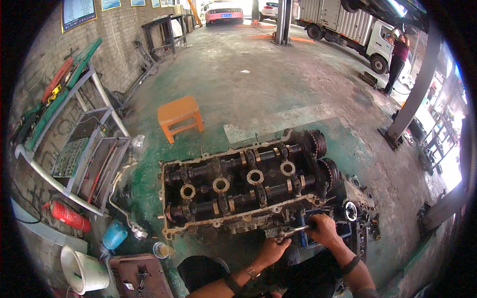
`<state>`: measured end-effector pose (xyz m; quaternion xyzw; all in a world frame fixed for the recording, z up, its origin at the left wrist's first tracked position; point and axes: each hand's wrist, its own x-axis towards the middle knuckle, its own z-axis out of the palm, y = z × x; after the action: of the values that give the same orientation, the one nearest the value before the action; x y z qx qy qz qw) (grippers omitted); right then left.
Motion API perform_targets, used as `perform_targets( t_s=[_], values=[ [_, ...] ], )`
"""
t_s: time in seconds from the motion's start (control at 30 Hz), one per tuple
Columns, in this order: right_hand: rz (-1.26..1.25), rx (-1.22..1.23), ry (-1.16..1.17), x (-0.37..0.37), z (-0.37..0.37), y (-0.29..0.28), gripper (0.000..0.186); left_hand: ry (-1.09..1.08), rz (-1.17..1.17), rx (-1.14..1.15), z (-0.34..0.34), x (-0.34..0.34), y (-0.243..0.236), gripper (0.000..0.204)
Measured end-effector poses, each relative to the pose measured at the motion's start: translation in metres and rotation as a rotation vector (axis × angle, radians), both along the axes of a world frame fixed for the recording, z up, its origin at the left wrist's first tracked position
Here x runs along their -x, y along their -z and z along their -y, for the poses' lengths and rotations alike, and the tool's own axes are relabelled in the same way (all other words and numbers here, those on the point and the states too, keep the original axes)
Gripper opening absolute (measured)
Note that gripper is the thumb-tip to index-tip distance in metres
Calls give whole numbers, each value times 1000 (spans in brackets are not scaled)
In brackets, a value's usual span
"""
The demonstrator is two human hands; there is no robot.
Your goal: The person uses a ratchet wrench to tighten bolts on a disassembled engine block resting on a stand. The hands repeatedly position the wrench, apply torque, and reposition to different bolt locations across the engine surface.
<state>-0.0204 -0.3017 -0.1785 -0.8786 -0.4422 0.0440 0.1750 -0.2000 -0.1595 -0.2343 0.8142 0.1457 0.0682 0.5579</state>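
A dark, oily engine cylinder head [238, 169] with two camshafts, toothed gears at its right end and round tube openings along its middle fills the centre. Below its lower right edge, my left hand [273, 248] is closed on one end of a metal tool [297, 229], apparently a ratchet or wrench. My right hand [324, 228] grips the tool's other end, over a blue tray or frame [342, 229]. A white ring [351, 211] and small metal parts lie to the right of my right hand.
An orange stool [178, 109] stands beyond the engine. At left are a metal rack [69, 188], red extinguisher [69, 216], blue jug [115, 234], white bucket [84, 273] and brown case [139, 278]. Lift posts [405, 114] stand right; a person [400, 59] works near a truck [348, 35].
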Motion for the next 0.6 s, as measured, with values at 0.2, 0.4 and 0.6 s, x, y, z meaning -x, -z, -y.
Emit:
perform_targets(
  t_s=[0.2,0.4,0.6],
  values=[
    [-4,21,-13,-1,0,2,37,-157,2,152,2,-1,-18,31],
    [-13,37,0,-1,0,2,34,63,-80,-74,-2,2,4,31],
    [-26,31,-9,-2,1,3,36,57,-126,-40,-1,0,7,35]
  ],
)
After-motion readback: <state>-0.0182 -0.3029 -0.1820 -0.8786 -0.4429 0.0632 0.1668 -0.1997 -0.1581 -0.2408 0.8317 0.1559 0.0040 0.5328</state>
